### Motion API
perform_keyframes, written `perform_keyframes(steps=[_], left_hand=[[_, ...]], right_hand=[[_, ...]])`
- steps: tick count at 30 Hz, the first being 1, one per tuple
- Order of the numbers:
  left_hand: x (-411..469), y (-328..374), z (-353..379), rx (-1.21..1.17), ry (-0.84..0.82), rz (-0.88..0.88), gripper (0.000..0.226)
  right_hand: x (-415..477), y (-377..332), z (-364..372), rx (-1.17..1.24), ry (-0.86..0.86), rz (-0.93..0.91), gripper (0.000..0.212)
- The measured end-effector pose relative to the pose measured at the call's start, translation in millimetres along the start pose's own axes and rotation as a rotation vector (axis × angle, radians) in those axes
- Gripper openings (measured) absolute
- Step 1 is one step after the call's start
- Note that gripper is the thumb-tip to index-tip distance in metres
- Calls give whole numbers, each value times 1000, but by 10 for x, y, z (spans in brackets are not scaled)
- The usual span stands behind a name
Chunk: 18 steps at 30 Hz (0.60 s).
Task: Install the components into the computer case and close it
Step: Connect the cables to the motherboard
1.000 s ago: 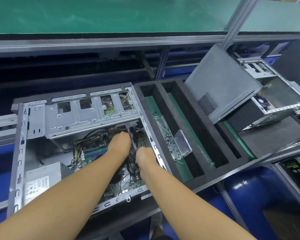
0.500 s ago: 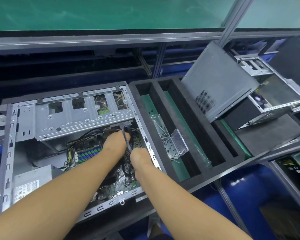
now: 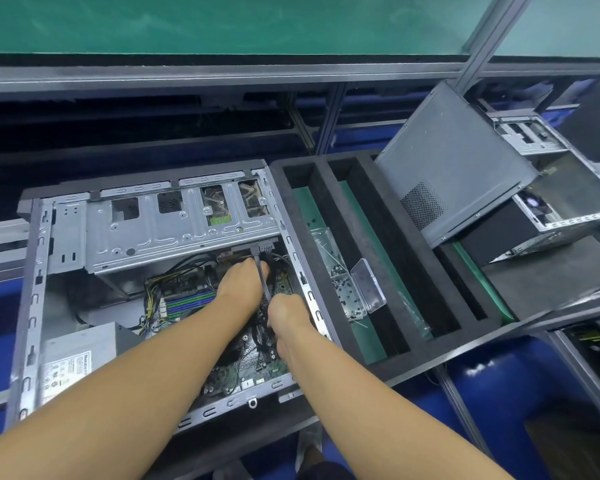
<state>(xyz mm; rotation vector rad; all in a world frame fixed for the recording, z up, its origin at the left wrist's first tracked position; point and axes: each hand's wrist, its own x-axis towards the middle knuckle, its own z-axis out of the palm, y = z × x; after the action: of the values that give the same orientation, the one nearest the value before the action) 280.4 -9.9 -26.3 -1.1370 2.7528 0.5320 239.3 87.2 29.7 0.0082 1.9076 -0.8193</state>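
Since the earlier frame the view shifts slightly, so the case [image 3: 32, 306] sits a little lower and to the right in the picture, while both hands keep their place over the board [image 3: 253, 362] beneath the drive cage [image 3: 174, 233]. The left hand [image 3: 241, 284] rests fingers-down at the cage's lower edge; its grip is hidden, so what it holds cannot be told. The right hand [image 3: 288, 311] is curled narrow around the black cable [image 3: 262, 277] that runs up to a connector [image 3: 265, 247] at the cage. The step in hand appears to be routing and seating this cable — best done by keeping the plug square to its socket, pressing straight, and leaving slack clear of the board. The case lies open on the worktop; its side panel [image 3: 454, 161] leans propped well apart to the right, beyond the foam tray [image 3: 388, 271].
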Motion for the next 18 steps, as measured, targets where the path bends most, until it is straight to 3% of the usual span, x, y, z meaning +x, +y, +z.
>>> perform_keyframes(steps=[10, 13, 18], left_hand=[[-55, -3, -64, -31, -53, -29, 25], [-101, -14, -107, -43, -110, -46, 19], [-257, -50, -251, -72, -200, 34, 17]], right_hand=[[-108, 56, -12, 24, 71, -90, 20], [-115, 68, 7, 10, 115, -180, 32], [-242, 77, 77, -188, 251, -435, 32]])
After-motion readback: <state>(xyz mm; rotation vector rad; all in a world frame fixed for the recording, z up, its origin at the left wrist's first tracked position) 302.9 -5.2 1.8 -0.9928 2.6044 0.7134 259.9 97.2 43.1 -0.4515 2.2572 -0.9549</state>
